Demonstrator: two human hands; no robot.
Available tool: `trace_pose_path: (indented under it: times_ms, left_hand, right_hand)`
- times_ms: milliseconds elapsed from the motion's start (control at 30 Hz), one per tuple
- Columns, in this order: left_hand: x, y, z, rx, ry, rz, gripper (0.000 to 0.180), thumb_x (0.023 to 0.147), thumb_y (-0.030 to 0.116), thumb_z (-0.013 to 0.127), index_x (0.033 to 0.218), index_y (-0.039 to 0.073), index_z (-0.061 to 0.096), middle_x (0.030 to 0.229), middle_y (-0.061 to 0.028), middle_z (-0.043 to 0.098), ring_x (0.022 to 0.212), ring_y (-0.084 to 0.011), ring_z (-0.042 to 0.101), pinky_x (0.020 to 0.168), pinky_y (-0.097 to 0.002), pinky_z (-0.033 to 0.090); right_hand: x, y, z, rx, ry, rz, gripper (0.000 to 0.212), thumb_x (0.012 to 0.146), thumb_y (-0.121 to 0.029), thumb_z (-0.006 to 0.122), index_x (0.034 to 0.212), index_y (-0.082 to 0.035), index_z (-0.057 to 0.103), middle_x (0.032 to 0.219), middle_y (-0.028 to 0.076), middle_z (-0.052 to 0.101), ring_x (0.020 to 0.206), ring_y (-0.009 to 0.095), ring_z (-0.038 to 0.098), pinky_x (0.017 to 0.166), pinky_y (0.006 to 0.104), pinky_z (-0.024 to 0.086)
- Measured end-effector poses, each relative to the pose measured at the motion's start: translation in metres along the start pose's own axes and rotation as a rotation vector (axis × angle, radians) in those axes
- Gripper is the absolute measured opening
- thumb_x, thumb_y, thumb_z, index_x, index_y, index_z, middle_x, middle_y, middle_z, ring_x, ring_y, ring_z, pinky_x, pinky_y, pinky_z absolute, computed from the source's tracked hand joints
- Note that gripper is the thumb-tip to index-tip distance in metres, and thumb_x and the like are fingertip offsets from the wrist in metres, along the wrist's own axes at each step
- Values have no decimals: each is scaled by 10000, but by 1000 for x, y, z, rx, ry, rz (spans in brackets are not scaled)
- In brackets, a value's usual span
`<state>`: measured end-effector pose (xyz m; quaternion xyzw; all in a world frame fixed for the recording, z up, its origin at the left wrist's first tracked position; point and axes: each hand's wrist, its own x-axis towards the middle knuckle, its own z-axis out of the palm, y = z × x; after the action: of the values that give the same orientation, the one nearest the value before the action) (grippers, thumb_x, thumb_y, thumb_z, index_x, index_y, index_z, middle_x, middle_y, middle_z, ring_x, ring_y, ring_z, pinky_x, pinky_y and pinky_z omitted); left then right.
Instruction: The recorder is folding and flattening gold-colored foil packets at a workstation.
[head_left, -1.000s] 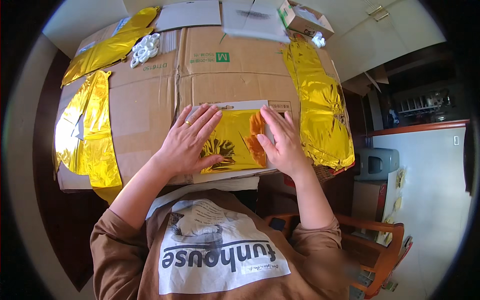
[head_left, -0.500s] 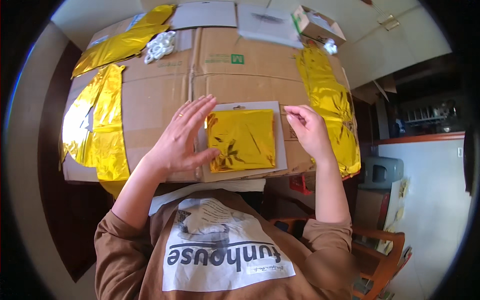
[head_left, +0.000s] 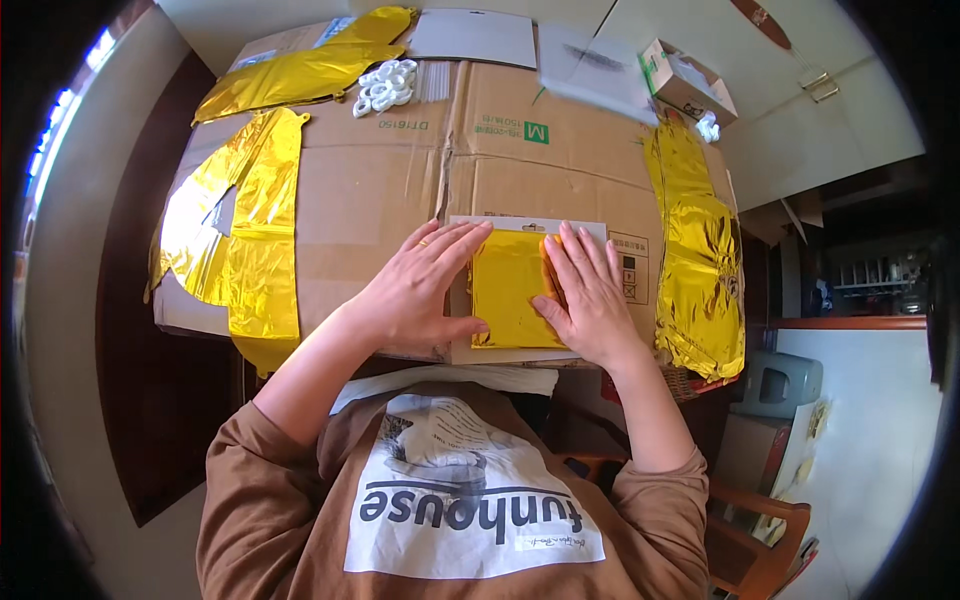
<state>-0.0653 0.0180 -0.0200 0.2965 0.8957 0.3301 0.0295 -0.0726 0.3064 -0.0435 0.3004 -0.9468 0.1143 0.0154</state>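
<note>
A flat, folded square of shiny gold foil point(head_left: 508, 290) lies on a white card point(head_left: 510, 222) with a hang hole, at the near middle of the cardboard-covered surface. My left hand point(head_left: 425, 285) rests along the foil's left side, its fingers stretched and its thumb at the lower left corner. On the right side, my right hand point(head_left: 592, 300) lies with straight fingers over the foil's edge, palm down. A folded strip of foil shows beside that hand's thumb and forefinger. Neither hand grasps anything.
Flat gold foil balloons lie at the left point(head_left: 265, 230), back left point(head_left: 300, 85) and right point(head_left: 700, 240) of the cardboard point(head_left: 375, 190). Small white rolls point(head_left: 385, 88), a white card point(head_left: 472, 38), a translucent sheet point(head_left: 590, 70) and an open box point(head_left: 688, 80) sit at the back. A wooden chair point(head_left: 790, 520) stands lower right.
My right hand has come down from the air onto the foil's right side. The foil looks smoother at its lower left. The whole view has shifted, with the scene now further right.
</note>
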Motion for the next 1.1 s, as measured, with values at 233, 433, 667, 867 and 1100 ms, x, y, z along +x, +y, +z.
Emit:
trace_pose_path:
  times_ms: [233,433,667,867,1100]
  left_hand:
    - [6,-16,-12,-120,117,-86,675,848,164,732,1463,38,483,1385,-205,571,1268,-366,562,1082,-421,456]
    - [44,-27,-26,-127,12,-91,366,880,51,638,1245,23,660,1148,-176,673,1007,-325,681,888,-396,554]
    - [54,-40,-15,-111,-45,-47,344,866,-4,619,1206,9,670,1013,-157,707,947,-325,686,844,-392,552]
    - [61,-28,-25,-267,-175,-273,376,842,-3,635,1217,-6,660,940,-158,741,869,-297,714,806,-378,559]
    - [65,-26,-29,-362,-237,-381,391,836,33,669,1225,-6,657,935,-168,751,875,-252,734,793,-355,565]
  right_hand:
    - [16,6,-10,81,184,-57,528,980,-323,631,1420,-48,536,1467,176,519,1371,379,468,1172,532,314]
    - [54,11,-45,343,45,28,222,881,-127,722,1070,-16,689,1022,122,647,1010,329,632,884,418,505]
    - [31,11,-63,262,-72,2,312,887,-137,714,1173,-18,679,1247,154,643,1161,350,611,1003,421,489]
    - [14,12,-29,100,11,-49,453,880,-147,730,1295,1,628,1435,176,559,1326,349,516,1120,433,423]
    - [12,8,-18,66,86,-39,473,871,-156,743,1304,-6,622,1426,169,558,1332,345,503,1123,445,415]
